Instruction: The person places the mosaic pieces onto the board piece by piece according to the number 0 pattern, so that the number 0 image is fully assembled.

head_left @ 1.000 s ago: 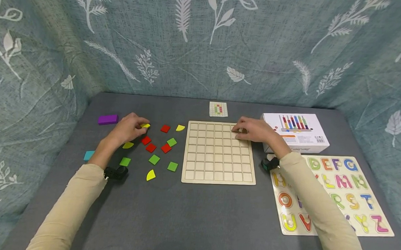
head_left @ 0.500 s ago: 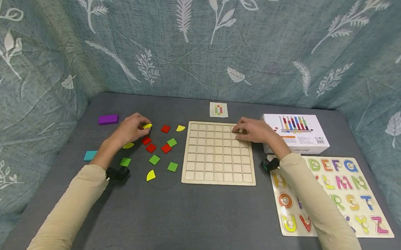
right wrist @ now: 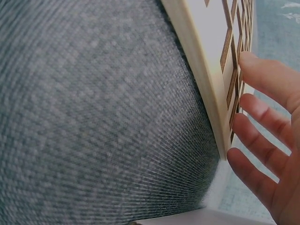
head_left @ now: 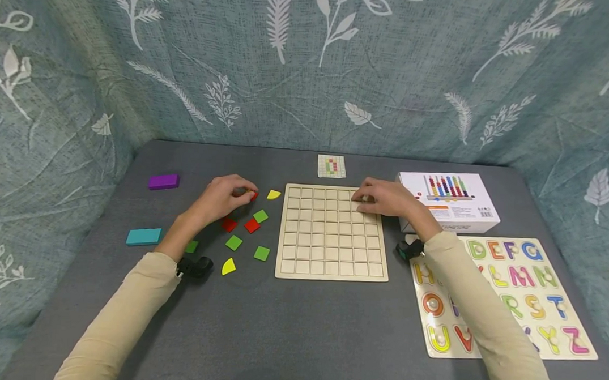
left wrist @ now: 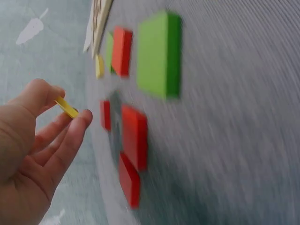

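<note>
My left hand [head_left: 222, 200] pinches a thin yellow tile [left wrist: 66, 107] between thumb and fingers, held just off the table in the left wrist view. In the head view a red tile [head_left: 255, 196] shows at its fingertips, and a yellow quarter-round tile [head_left: 273, 195] lies just to the right. Near this hand are red square tiles [head_left: 252, 226] and green square tiles [head_left: 233, 243]. My right hand [head_left: 386, 197] rests its loosely bent fingers on the far right corner of the wooden grid board [head_left: 331, 269], holding nothing.
A pattern card [head_left: 331, 166] lies behind the board. To the right are a white box [head_left: 449, 202] and an alphabet puzzle board [head_left: 560, 303]. At left sit a purple block [head_left: 163, 182] and a teal block [head_left: 143, 237]. Another yellow tile [head_left: 228, 266] lies nearer me.
My left hand has moved to the right over the tiles with the yellow tile, and its fingertips are now over a red one. The right hand has stayed on the board corner.
</note>
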